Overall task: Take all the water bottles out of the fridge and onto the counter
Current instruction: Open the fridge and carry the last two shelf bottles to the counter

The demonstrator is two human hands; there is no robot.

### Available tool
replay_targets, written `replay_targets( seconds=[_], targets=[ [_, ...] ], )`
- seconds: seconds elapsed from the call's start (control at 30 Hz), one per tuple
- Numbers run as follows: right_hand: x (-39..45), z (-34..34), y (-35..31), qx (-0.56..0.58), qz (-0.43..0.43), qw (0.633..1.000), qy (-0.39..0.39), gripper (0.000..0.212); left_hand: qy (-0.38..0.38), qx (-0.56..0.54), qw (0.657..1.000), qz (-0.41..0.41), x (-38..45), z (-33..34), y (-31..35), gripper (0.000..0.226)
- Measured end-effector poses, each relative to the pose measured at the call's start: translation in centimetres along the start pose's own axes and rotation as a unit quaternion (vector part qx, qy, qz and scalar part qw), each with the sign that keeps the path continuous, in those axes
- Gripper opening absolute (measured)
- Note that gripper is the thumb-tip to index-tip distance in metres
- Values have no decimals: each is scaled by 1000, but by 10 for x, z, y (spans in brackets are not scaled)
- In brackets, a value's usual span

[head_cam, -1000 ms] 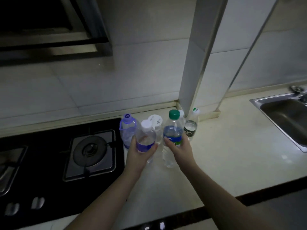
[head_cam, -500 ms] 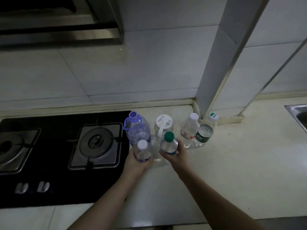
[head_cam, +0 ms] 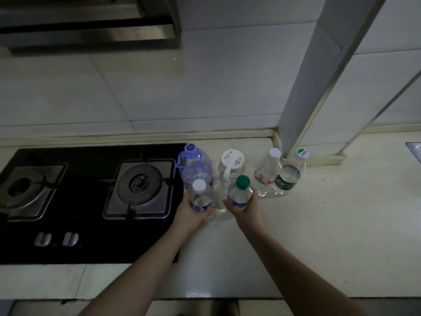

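Both of the person's hands are busy at the back of the table, each wrapped round a small bottle. The left hand (head_cam: 191, 209) grasps the white-capped bottle (head_cam: 200, 197) low on its body, over a bluish label; the right hand (head_cam: 245, 207) grasps the green-capped bottle (head_cam: 240, 192) the same way, fingers curled round the label band. Both bottles stand upright and look to be on the table or just about to touch it; the light is too dim to be sure the bases have landed.

These are thin clear plastic, and they appear to hold water, so I'd judge them moderately light but soft in the wall. Squeeze hard and the sides will give, and coming from a fridge they could be damp and slick. The waist, where the label gives some friction, seems the sensible place to hold.

Behind them stand four more: a large purple-capped bottle (head_cam: 196, 166) with a carry loop, a wide white-lidded jar (head_cam: 231, 165), a slim red-labelled bottle (head_cam: 267, 172) and a dark-labelled bottle (head_cam: 288, 176), all close together.

The table (head_cam: 330, 224) is pale, smooth stone with a slight sheen. A black gas hob (head_cam: 91, 201) lies just left of the group, a tiled pillar (head_cam: 319, 87) rises behind, and a sink (head_cam: 414, 148) edge shows at far right.
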State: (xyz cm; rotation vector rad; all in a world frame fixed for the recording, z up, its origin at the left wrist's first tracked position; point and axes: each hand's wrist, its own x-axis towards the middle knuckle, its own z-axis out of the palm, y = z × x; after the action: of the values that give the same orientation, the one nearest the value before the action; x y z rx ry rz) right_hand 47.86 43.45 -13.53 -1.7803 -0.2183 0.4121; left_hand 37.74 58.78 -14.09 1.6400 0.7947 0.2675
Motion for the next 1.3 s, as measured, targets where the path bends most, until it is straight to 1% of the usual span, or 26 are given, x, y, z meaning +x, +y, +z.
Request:
replay_targets(
  seconds=[0.13, 0.23, 0.3, 0.4, 0.47, 0.5, 0.57, 0.6, 0.63, 0.7, 0.73, 0.8, 0.87, 0.97, 1.1, 1.2, 1.3],
  targets=[
    [-1, 0, -1, -20, 8, 1000, -5, 65, -9, -3, 1000, -4, -4, 0, -2, 87],
    [-5, 0, 8, -40, 21, 999, 27, 69, -17, 1, 1000, -15, -12, -2, -5, 89],
    [-11, 0, 17, -61, 43, 995, 61, 75, -33, 8, 999, -13, -17, -5, -7, 93],
    [-25, -1, 28, -83, 90, 990, 63, 79, -24, 9, 999, -24, -26, -9, -13, 99],
    [-36, 0, 36, -77, 121, 988, 53, 71, -15, 45, 997, -56, -36, -11, -16, 104],
    [-41, 0, 39, -75, 130, 988, 48, 66, -20, 78, 995, -63, -43, -13, -17, 100],
    [-52, 0, 43, -99, 130, 986, 22, 58, -33, 162, 985, -43, -58, -17, -22, 86],
    [-58, 0, 44, -134, 120, 984, 0, 57, -31, 221, 975, -16, -66, -19, -26, 83],
    [-63, -2, 45, -181, 101, 978, -24, 56, -30, 294, 955, 14, -74, -21, -28, 85],
    [-74, -3, 44, -278, 32, 958, -70, 57, -33, 424, 903, 54, -87, -25, -32, 92],
    [-80, -3, 44, -319, -15, 943, -91, 59, -33, 457, 887, 53, -92, -27, -34, 93],
    [-90, 0, 45, -387, -95, 909, -126, 67, -25, 473, 880, 31, -100, -32, -38, 94],
    [-97, 6, 45, -434, -146, 877, -146, 75, -14, 483, 876, 17, -109, -40, -41, 94],
    [-108, 22, 38, -468, -209, 841, -174, 70, 10, 502, 865, 14, -124, -61, -47, 91],
    [-129, 55, 23, -459, -265, 819, -221, 65, 34, 545, 838, 21, -155, -96, -56, 84],
    [-152, 90, 6, -439, -323, 805, -237, 62, 56, 549, 834, -14, -188, -124, -65, 78],
    [-177, 128, -9, -425, -376, 778, -270, 60, 110, 546, 830, -30, -225, -156, -70, 78]
  ],
)
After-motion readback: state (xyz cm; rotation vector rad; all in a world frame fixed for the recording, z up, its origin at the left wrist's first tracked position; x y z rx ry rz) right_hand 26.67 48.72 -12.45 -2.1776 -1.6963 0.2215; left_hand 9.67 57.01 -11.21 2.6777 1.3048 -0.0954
